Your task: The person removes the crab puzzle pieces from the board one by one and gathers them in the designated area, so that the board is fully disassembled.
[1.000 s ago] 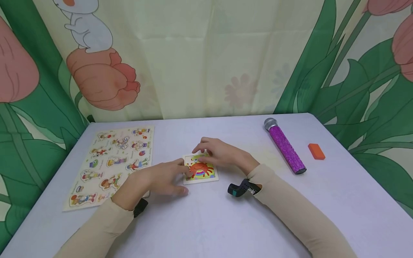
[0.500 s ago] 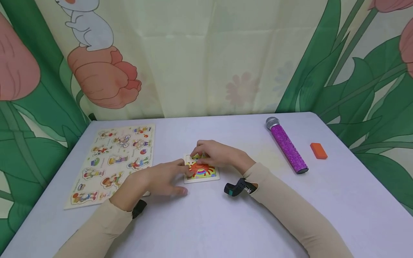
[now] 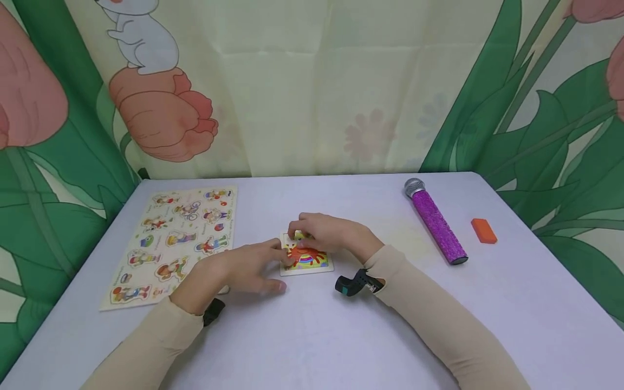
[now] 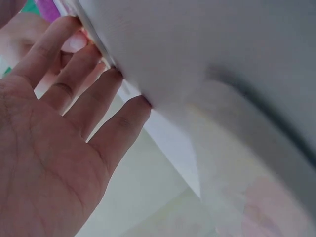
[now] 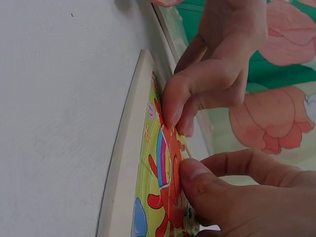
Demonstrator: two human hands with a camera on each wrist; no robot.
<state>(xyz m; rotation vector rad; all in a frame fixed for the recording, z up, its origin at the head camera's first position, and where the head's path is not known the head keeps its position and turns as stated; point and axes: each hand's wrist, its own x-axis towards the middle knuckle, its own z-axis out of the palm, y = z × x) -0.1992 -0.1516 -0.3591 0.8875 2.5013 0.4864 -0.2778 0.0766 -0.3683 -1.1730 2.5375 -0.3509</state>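
Observation:
A small square board with a red crab picture and a rainbow (image 3: 308, 261) lies on the table, its pale rim (image 5: 121, 182) facing the right wrist camera. The left hand (image 3: 251, 268) comes from the left, fingers extended; its fingertips touch the board's left side, and its thumb lies apart, near the table. The right hand (image 3: 329, 233) reaches over the board's far part, with bent fingers and thumb on the picture around the crab's top. In the right wrist view its thumb and fingers (image 5: 247, 192) meet the picture's edge area; whether a piece is pinched is hidden.
On the left lies a large board with figure pictures (image 3: 168, 246), partly behind the left arm. A purple glitter microphone (image 3: 439, 225) lies at the right, with an orange block (image 3: 484, 231) beyond it. A printed curtain (image 3: 292, 108) hangs behind the table (image 3: 312, 336).
The right hand has shifted slightly left over the crab board, its fingers bending closer in. The left hand stays at the board's left side. The head view has shifted a little.

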